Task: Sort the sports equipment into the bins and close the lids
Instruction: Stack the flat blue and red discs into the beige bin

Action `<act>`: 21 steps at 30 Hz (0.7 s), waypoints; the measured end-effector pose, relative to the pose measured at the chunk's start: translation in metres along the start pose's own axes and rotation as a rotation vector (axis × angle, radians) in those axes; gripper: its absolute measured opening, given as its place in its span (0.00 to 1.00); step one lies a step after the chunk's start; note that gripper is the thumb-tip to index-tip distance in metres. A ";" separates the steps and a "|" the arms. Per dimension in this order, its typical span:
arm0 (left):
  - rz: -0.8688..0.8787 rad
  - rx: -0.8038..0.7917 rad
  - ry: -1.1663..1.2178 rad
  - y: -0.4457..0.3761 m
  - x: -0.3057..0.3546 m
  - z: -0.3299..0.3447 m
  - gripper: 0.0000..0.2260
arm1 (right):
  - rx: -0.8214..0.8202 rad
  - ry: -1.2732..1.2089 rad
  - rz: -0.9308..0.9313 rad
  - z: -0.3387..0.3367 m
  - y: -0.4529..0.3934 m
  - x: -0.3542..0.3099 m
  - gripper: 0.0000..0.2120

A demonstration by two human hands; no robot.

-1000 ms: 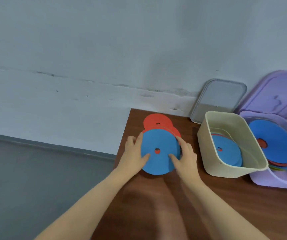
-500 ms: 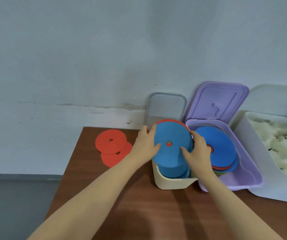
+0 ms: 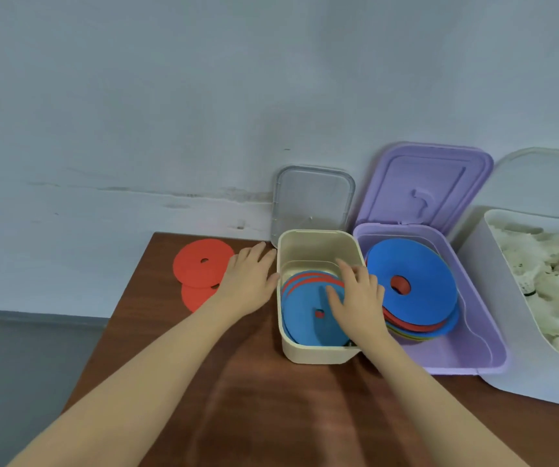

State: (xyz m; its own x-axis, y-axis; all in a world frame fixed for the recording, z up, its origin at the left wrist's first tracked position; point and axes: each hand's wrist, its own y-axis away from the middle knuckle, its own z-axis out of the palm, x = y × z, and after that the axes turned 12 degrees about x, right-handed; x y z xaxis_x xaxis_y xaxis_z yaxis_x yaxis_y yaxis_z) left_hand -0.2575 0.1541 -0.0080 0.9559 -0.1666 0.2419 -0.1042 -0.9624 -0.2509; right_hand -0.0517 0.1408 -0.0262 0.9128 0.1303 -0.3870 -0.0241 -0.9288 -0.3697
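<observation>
Resting under right hand [image 3: 357,299], blue discs [image 3: 306,320], cream bin [image 3: 315,353]

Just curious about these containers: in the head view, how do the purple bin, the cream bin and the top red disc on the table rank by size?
Largest to smallest:
1. purple plastic bin
2. cream plastic bin
3. top flat red disc on the table

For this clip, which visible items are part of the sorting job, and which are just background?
Job: cream bin with blue discs; red discs loose on the table; purple bin and its lid; clear lid; white bin of shuttlecocks.
Background: table; wall.
</observation>
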 end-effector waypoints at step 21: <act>-0.099 -0.285 -0.094 -0.014 -0.209 0.030 0.26 | -0.309 0.035 0.018 0.165 -0.019 -0.157 0.27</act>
State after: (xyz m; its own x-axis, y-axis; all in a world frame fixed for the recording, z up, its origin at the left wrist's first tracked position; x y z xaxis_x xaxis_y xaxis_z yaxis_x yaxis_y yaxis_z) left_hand -0.4476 0.2091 -0.0834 0.9850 -0.0616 0.1612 -0.0698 -0.9965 0.0457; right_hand -0.2617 0.1953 -0.0973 0.9268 0.1061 -0.3603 0.0801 -0.9930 -0.0864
